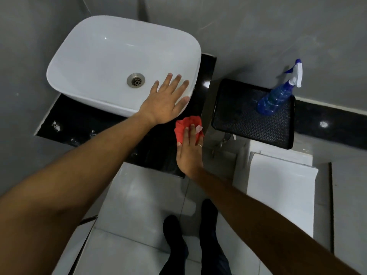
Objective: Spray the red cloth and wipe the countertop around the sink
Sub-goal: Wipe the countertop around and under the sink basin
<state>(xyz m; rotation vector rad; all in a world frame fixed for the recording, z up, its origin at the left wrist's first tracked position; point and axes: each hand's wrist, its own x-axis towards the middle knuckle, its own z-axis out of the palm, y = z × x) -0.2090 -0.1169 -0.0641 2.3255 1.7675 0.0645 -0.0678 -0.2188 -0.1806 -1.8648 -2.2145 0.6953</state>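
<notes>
Just right of frame centre, the right hand [189,153] lies flat, fingers together, pressing the red cloth [187,127] onto the black countertop [83,124], beside the sink [111,56] at its lower-right corner. Left hand [165,102] is spread wide and empty, braced on the sink's rim, it seems, though contact is hard to judge. Unwiped countertop runs leftward along the sink's near side, so the cloth likely sweeps left. Spray bottle [278,94] stands on the dark tray [248,126], far right.

Hidden and cut-off parts

The right hand [189,153] covers the cloth's [185,127] six o'clock half; both forearms leave the bottom edge.
</notes>
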